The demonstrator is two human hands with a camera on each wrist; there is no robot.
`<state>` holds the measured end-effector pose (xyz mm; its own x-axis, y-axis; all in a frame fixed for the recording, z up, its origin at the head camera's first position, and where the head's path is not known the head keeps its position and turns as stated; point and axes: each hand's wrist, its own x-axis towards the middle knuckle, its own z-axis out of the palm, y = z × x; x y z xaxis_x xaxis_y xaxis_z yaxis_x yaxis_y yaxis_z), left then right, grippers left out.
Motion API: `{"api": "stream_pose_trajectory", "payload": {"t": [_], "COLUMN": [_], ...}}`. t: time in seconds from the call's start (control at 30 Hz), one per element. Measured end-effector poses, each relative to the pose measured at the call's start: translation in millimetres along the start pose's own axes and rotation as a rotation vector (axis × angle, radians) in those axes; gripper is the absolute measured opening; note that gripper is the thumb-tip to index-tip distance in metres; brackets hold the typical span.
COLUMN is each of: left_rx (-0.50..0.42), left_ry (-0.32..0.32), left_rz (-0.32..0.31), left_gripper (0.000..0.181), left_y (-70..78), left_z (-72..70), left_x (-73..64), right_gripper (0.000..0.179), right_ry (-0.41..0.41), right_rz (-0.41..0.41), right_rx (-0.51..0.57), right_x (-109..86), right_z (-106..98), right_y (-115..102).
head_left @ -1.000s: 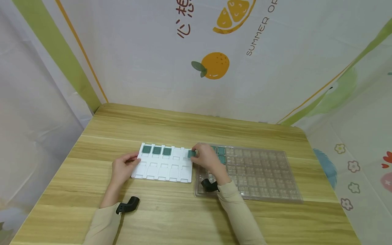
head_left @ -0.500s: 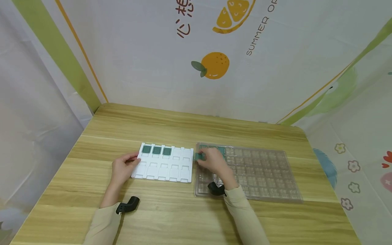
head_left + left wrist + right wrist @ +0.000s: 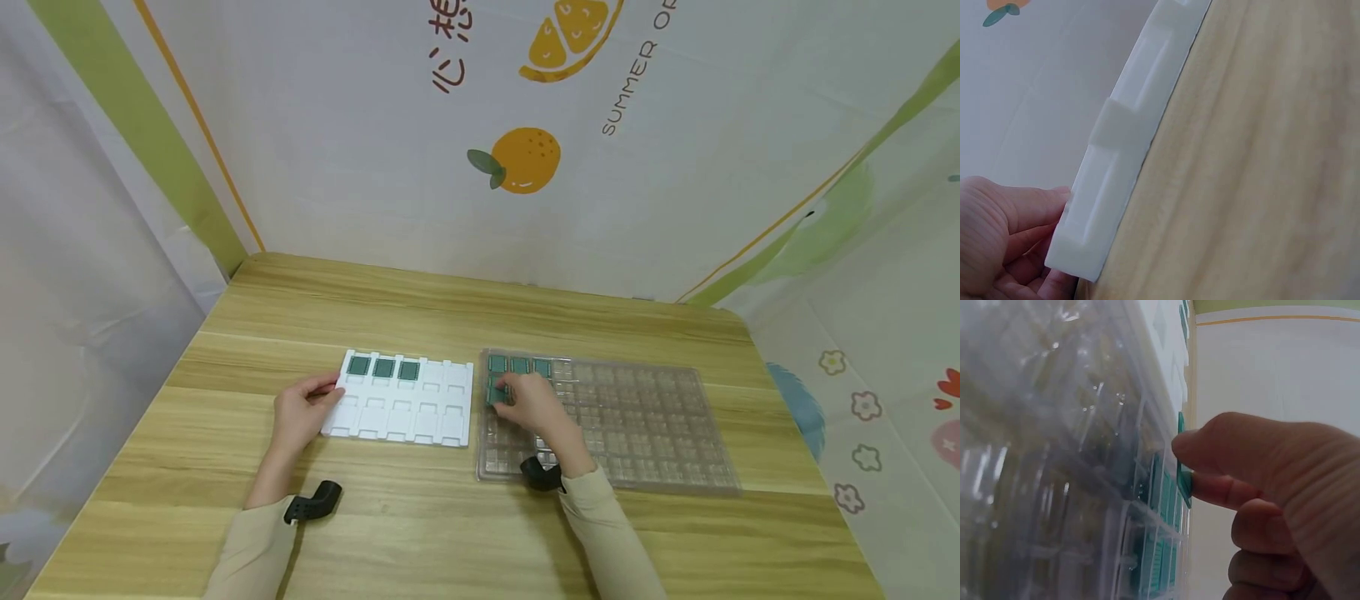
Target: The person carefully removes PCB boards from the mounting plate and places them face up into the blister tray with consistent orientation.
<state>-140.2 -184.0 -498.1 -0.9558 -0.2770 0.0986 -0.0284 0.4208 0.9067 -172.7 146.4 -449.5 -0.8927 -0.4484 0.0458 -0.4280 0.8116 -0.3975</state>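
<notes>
My left hand (image 3: 298,417) grips the left edge of a white plastic tray (image 3: 397,417), with the thumb on top. Three small green circuit boards (image 3: 384,367) sit in the tray's back row of pockets, starting from the left. Over the left part of a clear compartmented tray (image 3: 645,425), my right hand (image 3: 534,408) pinches a green circuit board (image 3: 1182,484) between thumb and forefinger. In the right wrist view this board stands edge-on, above the compartments. Several more green boards (image 3: 520,365) lie in the clear tray's back left compartments, partly hidden by the hand.
Both trays lie on a wooden table (image 3: 405,517), side by side with a narrow gap. Behind the table hangs a white printed curtain (image 3: 360,167), and similar cloth closes off both sides. Each wrist carries a black camera mount (image 3: 315,502).
My right hand has moved right with the green circuit board, from the white tray's back right pocket to over the clear tray's left side. The left hand has stayed still.
</notes>
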Motion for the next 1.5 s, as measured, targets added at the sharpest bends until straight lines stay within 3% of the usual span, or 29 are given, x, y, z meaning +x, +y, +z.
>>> {"api": "stream_pose_trajectory", "payload": {"t": [0.67, 1.5], "left_rx": [-0.005, -0.022], "left_ry": [-0.005, -0.001], "left_rz": [-0.005, 0.000], "left_gripper": [0.023, 0.023], "left_y": [0.1, 1.9], "left_z": [-0.4, -0.6], "left_x": [-0.1, -0.9], "right_gripper": [0.025, 0.025], "right_ry": [-0.021, -0.023], "right_rz": [0.007, 0.008], "right_rx": [-0.012, 0.000], "right_x": [-9.3, -4.9], "right_z": [3.7, 3.0], "right_y": [-0.6, -0.1]}}
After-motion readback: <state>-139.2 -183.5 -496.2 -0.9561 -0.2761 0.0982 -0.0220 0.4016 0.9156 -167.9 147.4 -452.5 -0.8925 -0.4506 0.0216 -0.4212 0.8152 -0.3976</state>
